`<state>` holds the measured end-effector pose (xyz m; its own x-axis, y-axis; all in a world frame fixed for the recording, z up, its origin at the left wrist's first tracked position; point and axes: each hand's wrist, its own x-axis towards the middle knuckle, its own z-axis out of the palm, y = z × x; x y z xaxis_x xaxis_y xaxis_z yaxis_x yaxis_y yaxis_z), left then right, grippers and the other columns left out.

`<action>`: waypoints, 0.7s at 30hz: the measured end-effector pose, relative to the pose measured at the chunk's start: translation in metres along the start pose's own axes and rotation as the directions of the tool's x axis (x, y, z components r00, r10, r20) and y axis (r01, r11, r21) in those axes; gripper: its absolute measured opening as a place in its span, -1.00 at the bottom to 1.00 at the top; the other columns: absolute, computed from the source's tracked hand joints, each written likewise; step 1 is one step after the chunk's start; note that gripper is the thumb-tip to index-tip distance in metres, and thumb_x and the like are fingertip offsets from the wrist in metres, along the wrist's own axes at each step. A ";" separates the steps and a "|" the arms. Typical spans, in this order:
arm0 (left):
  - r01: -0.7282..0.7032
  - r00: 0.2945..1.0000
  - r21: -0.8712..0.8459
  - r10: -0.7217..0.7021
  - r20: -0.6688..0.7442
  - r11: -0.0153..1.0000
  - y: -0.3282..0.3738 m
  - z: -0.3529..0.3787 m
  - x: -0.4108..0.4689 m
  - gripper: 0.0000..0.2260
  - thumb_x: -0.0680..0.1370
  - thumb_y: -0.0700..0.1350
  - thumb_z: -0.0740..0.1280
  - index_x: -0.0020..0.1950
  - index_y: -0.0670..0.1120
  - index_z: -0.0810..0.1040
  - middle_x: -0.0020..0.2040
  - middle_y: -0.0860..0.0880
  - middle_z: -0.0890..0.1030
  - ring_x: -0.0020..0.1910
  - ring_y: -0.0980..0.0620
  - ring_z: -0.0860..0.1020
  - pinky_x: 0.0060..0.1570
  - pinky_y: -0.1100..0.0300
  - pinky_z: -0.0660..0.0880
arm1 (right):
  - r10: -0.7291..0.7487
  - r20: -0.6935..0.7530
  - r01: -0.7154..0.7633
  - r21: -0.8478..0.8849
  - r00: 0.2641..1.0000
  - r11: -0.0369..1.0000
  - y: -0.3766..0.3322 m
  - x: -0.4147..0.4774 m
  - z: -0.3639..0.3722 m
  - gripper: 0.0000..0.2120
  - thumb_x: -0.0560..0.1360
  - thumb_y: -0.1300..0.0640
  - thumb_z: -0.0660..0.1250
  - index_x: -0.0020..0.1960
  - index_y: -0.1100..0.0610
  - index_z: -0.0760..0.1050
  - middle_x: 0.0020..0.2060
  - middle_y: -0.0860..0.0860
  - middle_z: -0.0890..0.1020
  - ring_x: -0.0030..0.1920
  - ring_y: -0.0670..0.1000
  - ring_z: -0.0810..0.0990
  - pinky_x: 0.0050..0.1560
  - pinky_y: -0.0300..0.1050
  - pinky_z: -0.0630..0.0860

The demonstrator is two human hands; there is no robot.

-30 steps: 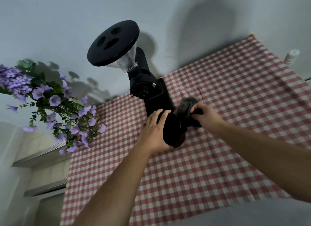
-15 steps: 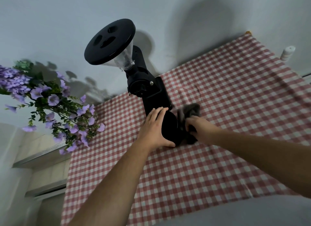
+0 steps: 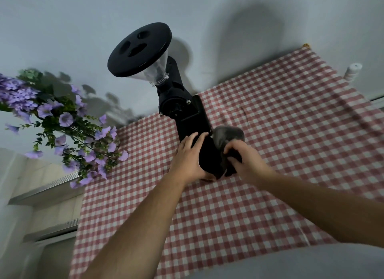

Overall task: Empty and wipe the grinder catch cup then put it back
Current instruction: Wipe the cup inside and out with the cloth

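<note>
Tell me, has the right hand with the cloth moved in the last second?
Yes. The right hand with the grey cloth dipped nearer, then returned up toward the grinder.

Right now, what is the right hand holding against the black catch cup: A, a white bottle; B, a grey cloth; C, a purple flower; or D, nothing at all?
B: the right hand grips a bunched grey cloth pressed against the black catch cup, which the left hand holds.
</note>
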<state>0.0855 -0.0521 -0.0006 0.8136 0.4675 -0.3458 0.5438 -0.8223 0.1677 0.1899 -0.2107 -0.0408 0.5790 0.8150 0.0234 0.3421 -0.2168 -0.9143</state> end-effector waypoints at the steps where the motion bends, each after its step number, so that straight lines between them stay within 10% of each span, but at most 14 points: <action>1: -0.002 1.000 0.001 0.002 0.001 1.000 0.000 0.000 0.000 0.16 0.22 0.21 0.61 0.59 0.19 -0.09 0.61 0.08 -0.08 0.59 -0.10 -0.08 0.50 -0.16 0.16 | 0.123 0.037 -0.126 0.078 0.992 0.989 0.002 0.009 -0.001 -0.81 0.55 0.26 0.21 0.11 0.03 0.39 0.08 -0.03 0.49 0.04 -0.02 0.52 0.00 -0.13 0.56; 8: -0.030 0.999 0.038 0.029 0.013 0.999 -0.006 0.001 -0.001 0.17 0.26 0.19 0.60 0.59 0.21 -0.18 0.62 0.08 -0.16 0.60 -0.07 -0.14 0.51 -0.13 0.10 | 0.326 0.413 -0.166 -0.377 0.850 0.911 0.015 0.008 -0.011 -0.52 0.51 0.25 0.23 0.37 0.04 0.19 0.06 0.08 0.53 -0.07 0.04 0.56 -0.14 -0.12 0.58; 14: 0.161 0.981 -0.265 -0.182 -0.059 0.951 -0.002 0.012 -0.012 0.26 0.22 0.31 0.57 0.57 0.17 -0.32 0.60 0.05 -0.30 0.60 -0.07 -0.14 0.52 -0.18 0.09 | 0.193 0.042 -0.192 -0.012 0.980 0.981 0.010 0.032 -0.021 -0.50 0.53 0.31 0.21 0.41 0.00 0.29 0.29 0.04 0.48 0.20 0.01 0.50 0.09 -0.23 0.47; 21: 0.359 0.889 -0.527 -0.455 -0.059 0.770 0.023 0.030 -0.009 0.24 0.21 0.36 0.54 0.60 0.10 -0.22 0.61 -0.02 -0.20 0.59 -0.19 -0.03 0.45 -0.23 0.24 | 0.158 0.402 0.010 -0.385 0.902 0.923 0.032 0.018 -0.013 -0.49 0.55 0.32 0.15 0.45 0.03 0.25 0.47 0.06 0.23 0.42 0.13 0.30 0.37 -0.04 0.33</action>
<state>0.0845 -0.0852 -0.0216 0.4877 0.8087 -0.3288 0.8196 -0.2944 0.4915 0.2214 -0.2098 -0.0638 0.2788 0.9169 -0.2857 0.6067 -0.3988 -0.6877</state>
